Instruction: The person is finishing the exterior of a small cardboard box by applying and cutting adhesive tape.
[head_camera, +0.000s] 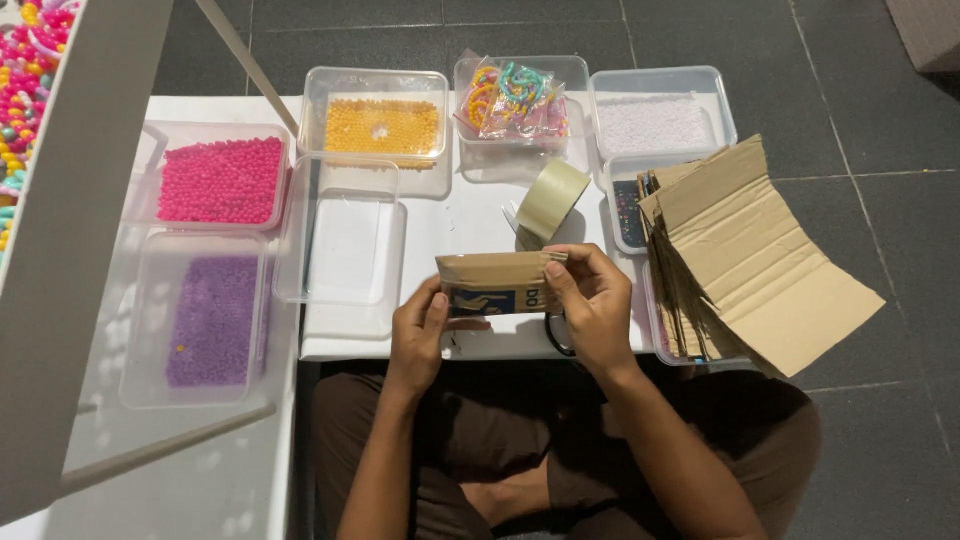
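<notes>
I hold a small flat cardboard piece (492, 284) with a blue and yellow printed panel over the near edge of the white table (460, 225). My left hand (420, 335) grips its left end, thumb on the front. At the right end, my right hand (592, 305) pinches the top corner. A roll of tan tape (550, 202) stands on the table just behind the piece. A dark ring (553, 338) shows partly under my right hand.
Clear boxes hold pink beads (222, 180), purple beads (212, 320), yellow beads (383, 126) and white beads (655, 124). A bag of colourful bracelets (512, 98) sits in another box. A stack of folded cardboard (740, 260) fills a box at right. An empty clear tub (350, 240) stands at centre left.
</notes>
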